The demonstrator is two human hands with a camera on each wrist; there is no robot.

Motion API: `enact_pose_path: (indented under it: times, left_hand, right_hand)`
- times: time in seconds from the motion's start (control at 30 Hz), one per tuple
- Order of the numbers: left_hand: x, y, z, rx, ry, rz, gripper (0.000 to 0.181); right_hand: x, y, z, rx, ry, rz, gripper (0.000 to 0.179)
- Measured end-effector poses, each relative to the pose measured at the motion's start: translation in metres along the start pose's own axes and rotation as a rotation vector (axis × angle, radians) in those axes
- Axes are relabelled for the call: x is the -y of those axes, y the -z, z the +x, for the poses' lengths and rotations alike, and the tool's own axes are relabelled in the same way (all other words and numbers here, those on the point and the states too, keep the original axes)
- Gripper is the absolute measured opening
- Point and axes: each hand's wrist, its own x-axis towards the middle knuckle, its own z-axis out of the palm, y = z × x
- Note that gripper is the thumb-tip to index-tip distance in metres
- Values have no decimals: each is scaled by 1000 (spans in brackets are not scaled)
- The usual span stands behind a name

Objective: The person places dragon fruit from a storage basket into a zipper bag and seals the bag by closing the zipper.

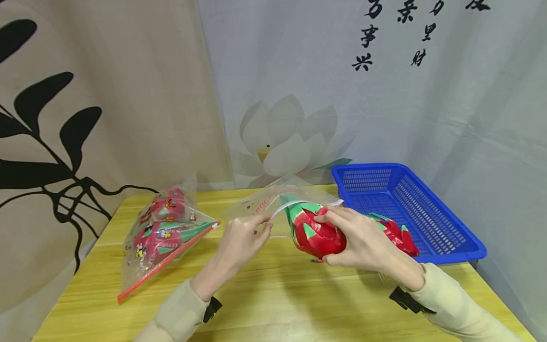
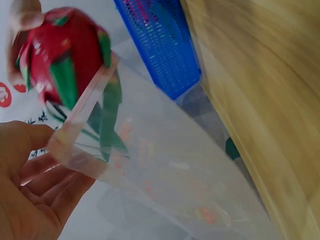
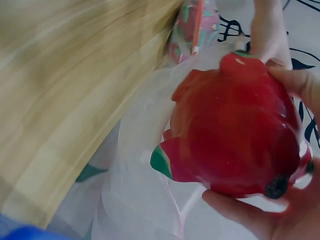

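My right hand (image 1: pixel 361 237) grips a red dragon fruit with green scales (image 1: pixel 318 235), its leafy end tipped into the mouth of a clear zip bag (image 1: pixel 260 202). With thumb and fingers my left hand (image 1: pixel 243 240) pinches the bag's edge, holding the mouth apart. The left wrist view shows the green leaf tips inside the bag while the round red body (image 2: pixel 65 55) stays outside. Seen from the right wrist, the fruit's smooth base (image 3: pixel 240 130) faces the camera, with fingers and thumb on either side.
On the left of the wooden table (image 1: pixel 299 304) lies a filled zip bag with an orange-red zip (image 1: pixel 166 232), dragon fruits inside. A blue basket (image 1: pixel 444 213) stands at the right, with another dragon fruit (image 1: pixel 397 235) at its near left, partly behind my right hand.
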Motion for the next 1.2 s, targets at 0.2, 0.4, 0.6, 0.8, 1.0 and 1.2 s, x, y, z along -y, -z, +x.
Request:
enact_pose_path:
  times: [0.2,0.4,0.6,0.8,1.0,1.2]
  left_hand:
    - [-2,-2,-7,50,20,18,25]
    - [-4,-4,-11,80,15,5,28]
    - [-11,-4,-9,54,20,-32,23]
    - [-17,2,0,22,63,-102,18]
    - [-16,3,5,-12,77,-83,17]
    - [-14,1,5,1,85,-54,18]
  right_hand:
    - [3,3,5,20,-191,150,66]
    - [6,3,7,21,-342,263,62]
    - [10,-2,10,10,-367,271,64]
    - [14,-15,10,-18,-194,68,66]
    - [21,-29,8,-48,99,-247,65]
    - [24,-37,7,-99,304,-363,61]
